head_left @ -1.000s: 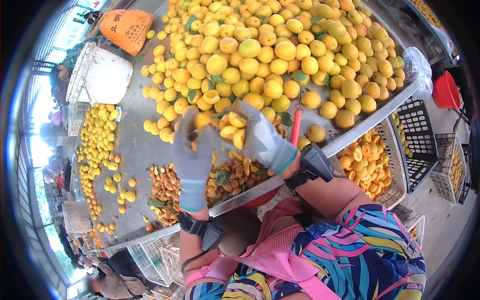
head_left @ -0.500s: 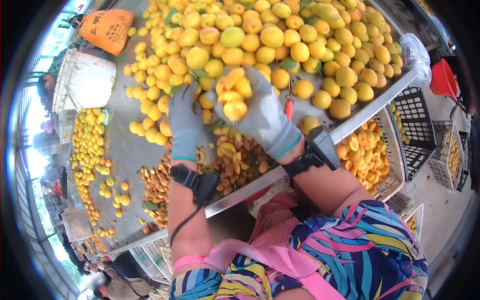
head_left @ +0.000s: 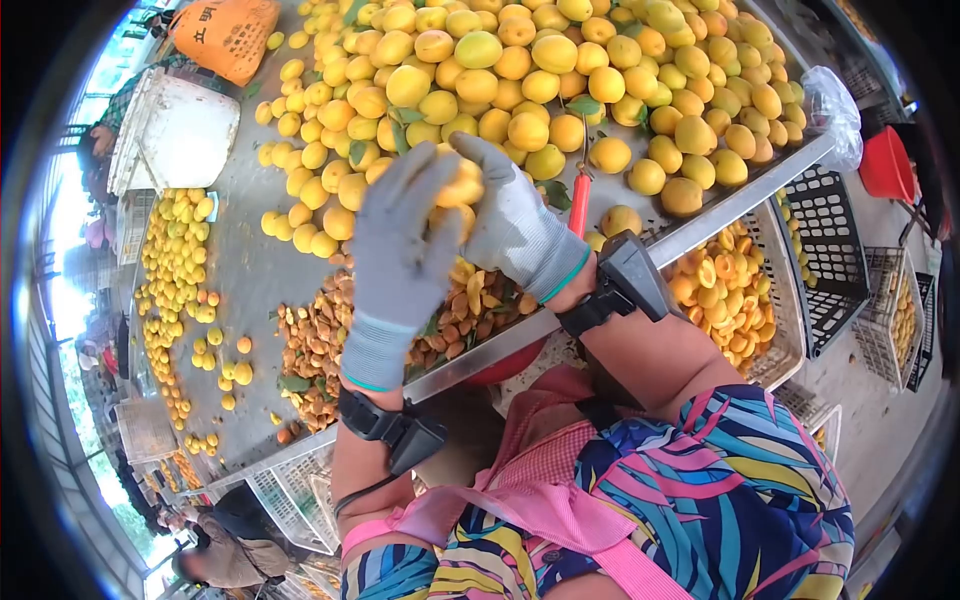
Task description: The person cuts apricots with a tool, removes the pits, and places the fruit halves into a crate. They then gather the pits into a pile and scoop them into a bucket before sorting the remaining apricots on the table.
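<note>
Both hands wear grey gloves. My right hand (head_left: 515, 225) is curled around several yellow-orange fruit pieces (head_left: 462, 187) near the front edge of the metal table. Against the same pieces lies my left hand (head_left: 405, 235), its fingers bent over them and partly blurred. Behind the hands spreads a large pile of yellow fruit (head_left: 530, 70). A tool with a red handle (head_left: 580, 205) lies beside my right hand. Brown pits and scraps (head_left: 318, 345) lie in a heap below and left of my hands.
A white bucket (head_left: 180, 130) and an orange bag (head_left: 228, 38) stand at the far left. Right of the table's metal rim (head_left: 700, 237) are a crate of halved fruit (head_left: 725, 300), a black crate (head_left: 825, 260) and a red bucket (head_left: 886, 162). A person (head_left: 235, 555) is at lower left.
My left hand has moved up and right, from the table beside the pile onto the fruit pieces in my right hand. The camera view has shifted slightly.
</note>
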`<state>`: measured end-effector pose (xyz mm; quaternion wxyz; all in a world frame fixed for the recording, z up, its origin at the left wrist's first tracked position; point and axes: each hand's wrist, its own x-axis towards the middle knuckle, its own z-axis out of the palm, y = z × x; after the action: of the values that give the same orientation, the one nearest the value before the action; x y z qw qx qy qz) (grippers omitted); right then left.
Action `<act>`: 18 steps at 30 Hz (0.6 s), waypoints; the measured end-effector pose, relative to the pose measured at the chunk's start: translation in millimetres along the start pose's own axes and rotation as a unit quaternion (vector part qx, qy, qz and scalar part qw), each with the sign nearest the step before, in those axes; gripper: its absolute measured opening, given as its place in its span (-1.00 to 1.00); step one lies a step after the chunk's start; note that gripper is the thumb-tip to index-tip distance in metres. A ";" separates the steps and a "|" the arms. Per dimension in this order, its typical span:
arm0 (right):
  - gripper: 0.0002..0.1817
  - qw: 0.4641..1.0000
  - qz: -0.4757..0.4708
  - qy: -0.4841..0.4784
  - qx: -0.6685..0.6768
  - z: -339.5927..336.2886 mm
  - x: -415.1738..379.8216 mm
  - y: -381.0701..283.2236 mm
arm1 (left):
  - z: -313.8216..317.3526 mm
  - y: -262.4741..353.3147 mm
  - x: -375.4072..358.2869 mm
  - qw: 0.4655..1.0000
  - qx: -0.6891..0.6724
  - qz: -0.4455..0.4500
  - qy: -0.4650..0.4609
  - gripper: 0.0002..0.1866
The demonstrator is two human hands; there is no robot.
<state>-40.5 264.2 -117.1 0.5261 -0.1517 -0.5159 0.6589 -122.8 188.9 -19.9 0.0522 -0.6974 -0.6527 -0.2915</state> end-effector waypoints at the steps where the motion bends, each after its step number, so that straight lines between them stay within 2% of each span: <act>1: -0.61 0.952 0.206 0.055 0.218 -3.9 9.6 -1.4 | 0.8 9.9 -3.0 0.999 -0.028 -0.012 -0.030 -0.57; 2: -0.60 0.866 0.299 0.027 0.400 -10.4 7.4 -7.0 | 0.2 16.2 -5.5 0.996 -0.057 -0.023 -0.062 -0.57; 3: -0.59 0.736 0.401 0.033 0.544 -11.4 10.2 -27.6 | -3.3 17.6 -6.3 0.995 -0.074 -0.016 -0.065 -0.57; 4: -0.59 0.736 0.402 0.036 0.544 -12.2 10.9 -31.0 | -3.5 14.7 -9.4 0.995 -0.076 -0.017 -0.066 -0.57; 6: -0.62 0.750 0.370 0.034 0.547 -13.9 14.1 -34.1 | -2.6 2.8 -18.8 0.980 -0.184 -0.075 0.033 -0.58; 7: -0.60 0.719 0.381 0.062 0.577 -13.6 18.8 -48.3 | -6.0 -2.3 -26.5 0.957 -0.242 -0.157 0.006 -0.54; 8: -0.60 0.719 0.381 0.062 0.578 -17.6 21.8 -50.6 | -1.1 -7.5 -37.4 0.958 -0.242 -0.157 0.006 -0.54; 10: -0.61 0.713 0.350 0.058 0.604 -27.6 33.8 -49.4 | 14.0 -18.9 -58.8 0.948 -0.161 -0.239 -0.137 -0.59; 11: -0.59 0.743 0.325 0.061 0.581 -32.9 36.9 -45.5 | 20.7 -21.3 -65.7 0.948 -0.161 -0.239 -0.136 -0.59; 13: -0.58 0.741 0.318 0.074 0.587 -37.8 42.1 -47.3 | 32.5 -18.1 -72.8 0.965 -0.077 -0.144 -0.205 -0.60; 18: -0.56 0.750 0.289 0.079 0.590 -45.9 44.8 -45.1 | 25.7 -30.9 -74.1 0.955 -0.013 -0.164 -0.248 -0.60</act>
<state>-0.2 322.2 -83.2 0.3340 -0.0049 0.0877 0.9385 -141.5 139.7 -85.7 -0.1691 -0.6314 -0.7468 -0.1227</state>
